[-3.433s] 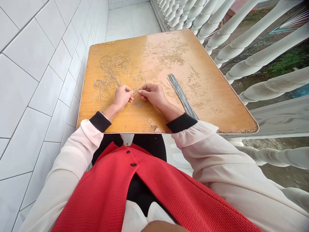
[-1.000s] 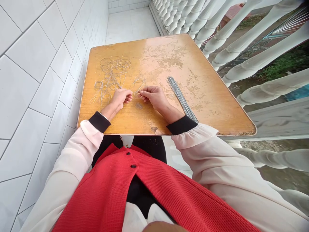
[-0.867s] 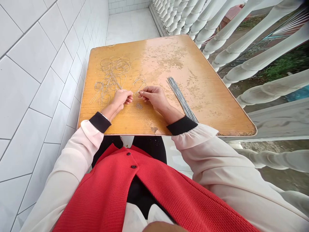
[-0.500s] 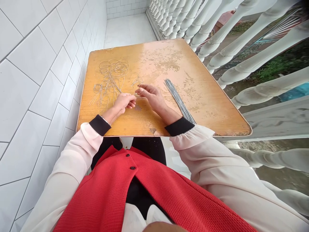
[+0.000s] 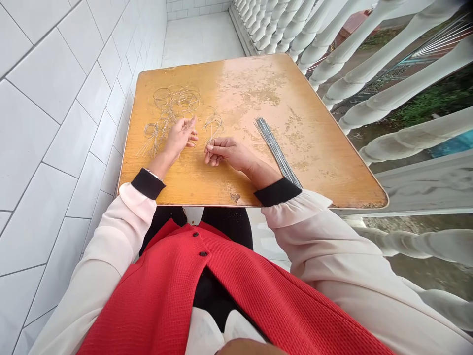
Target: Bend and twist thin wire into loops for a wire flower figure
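L hand [image 5: 181,135]: fingers released, by wire tangle [image 5: 177,101] | R hand [image 5: 211,150]: fingers pinching looped wire [image 5: 212,129], over counter [image 5: 332,172]; straight-wire bundle [image 5: 279,152] further R | step: prob. handling single loop | next: likely needs firm R pinch, L fingers onto wire

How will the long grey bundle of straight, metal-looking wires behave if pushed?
The long grey bundle of straight, metal-looking wires would probably feel stiff, since it lies straight without sagging into curves. It may splay: no tie shows along its visible length.
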The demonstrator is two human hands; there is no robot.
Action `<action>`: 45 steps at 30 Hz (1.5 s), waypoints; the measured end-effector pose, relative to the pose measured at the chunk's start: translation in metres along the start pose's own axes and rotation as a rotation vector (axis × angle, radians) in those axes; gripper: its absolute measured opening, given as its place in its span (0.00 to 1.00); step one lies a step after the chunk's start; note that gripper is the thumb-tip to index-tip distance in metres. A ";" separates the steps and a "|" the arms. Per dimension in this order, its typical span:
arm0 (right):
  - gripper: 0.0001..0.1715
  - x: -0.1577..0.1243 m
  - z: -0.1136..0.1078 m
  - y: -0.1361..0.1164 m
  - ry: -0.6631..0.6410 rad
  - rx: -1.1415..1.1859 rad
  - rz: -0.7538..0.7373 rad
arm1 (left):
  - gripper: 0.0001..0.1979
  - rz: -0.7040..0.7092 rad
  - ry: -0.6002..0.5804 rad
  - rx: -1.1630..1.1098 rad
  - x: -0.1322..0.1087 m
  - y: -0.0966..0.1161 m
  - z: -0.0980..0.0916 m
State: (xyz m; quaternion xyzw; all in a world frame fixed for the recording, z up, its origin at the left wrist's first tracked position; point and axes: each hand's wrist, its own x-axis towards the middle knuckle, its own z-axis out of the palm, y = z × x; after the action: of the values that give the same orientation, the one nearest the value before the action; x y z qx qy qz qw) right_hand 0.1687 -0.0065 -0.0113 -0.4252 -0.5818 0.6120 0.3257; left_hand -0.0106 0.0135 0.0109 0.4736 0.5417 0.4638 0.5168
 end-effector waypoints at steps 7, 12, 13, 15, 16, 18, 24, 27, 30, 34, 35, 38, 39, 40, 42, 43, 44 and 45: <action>0.13 0.001 0.001 0.004 -0.099 -0.062 0.022 | 0.12 0.075 -0.030 0.068 -0.001 0.006 -0.004; 0.11 0.001 0.001 0.006 -0.134 -0.154 -0.007 | 0.15 0.047 -0.008 0.058 0.002 0.002 -0.002; 0.11 0.001 0.001 0.007 -0.132 -0.167 -0.025 | 0.15 0.051 -0.003 0.069 0.003 0.002 -0.002; 0.08 0.002 0.003 0.009 -0.106 -0.196 -0.064 | 0.16 0.076 0.011 0.107 0.005 -0.001 -0.002; 0.07 0.002 0.004 0.010 -0.083 -0.208 -0.085 | 0.17 0.093 0.017 0.126 0.007 -0.002 -0.002; 0.06 0.002 0.005 0.012 -0.041 -0.213 -0.109 | 0.17 0.124 0.018 0.154 0.009 -0.005 -0.001; 0.14 0.002 0.000 0.009 -0.051 -0.071 -0.004 | 0.16 0.151 0.019 0.137 0.013 -0.005 -0.004; 0.13 0.001 -0.004 0.007 -0.048 -0.068 0.025 | 0.16 0.176 0.065 0.116 0.013 -0.004 -0.006; 0.07 0.001 -0.005 0.006 -0.025 -0.083 0.039 | 0.14 0.185 0.122 0.102 0.014 -0.005 -0.006; 0.06 0.002 -0.005 0.007 0.001 -0.076 0.073 | 0.13 0.232 0.140 0.099 0.020 -0.010 -0.004; 0.07 0.002 -0.005 0.007 0.006 -0.065 0.079 | 0.13 0.233 0.141 0.095 0.020 -0.010 -0.003; 0.09 0.003 -0.007 0.007 0.015 -0.016 0.095 | 0.12 0.176 0.089 0.026 0.016 -0.009 -0.001; 0.09 0.003 -0.008 0.006 0.018 0.004 0.097 | 0.12 0.145 0.042 -0.016 0.014 -0.009 0.000; 0.08 0.002 -0.008 0.006 0.020 0.022 0.096 | 0.12 0.110 -0.017 -0.058 0.011 -0.009 0.001; 0.06 0.002 -0.010 0.006 0.020 0.042 0.087 | 0.10 0.044 -0.154 -0.116 0.004 -0.010 0.004; 0.04 0.002 -0.010 0.006 0.018 0.044 0.078 | 0.09 0.019 -0.222 -0.124 0.002 -0.012 0.006; 0.03 0.002 -0.011 0.007 0.013 0.042 0.070 | 0.08 0.004 -0.283 -0.118 0.000 -0.014 0.007; 0.03 0.002 -0.011 0.007 0.005 0.039 0.062 | 0.07 -0.003 -0.336 -0.104 -0.001 -0.016 0.009</action>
State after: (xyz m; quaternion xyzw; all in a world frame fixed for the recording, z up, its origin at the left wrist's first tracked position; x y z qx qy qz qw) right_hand 0.1785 -0.0007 -0.0184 -0.4381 -0.5555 0.6321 0.3162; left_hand -0.0022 0.0105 -0.0047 0.5163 0.4236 0.4047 0.6247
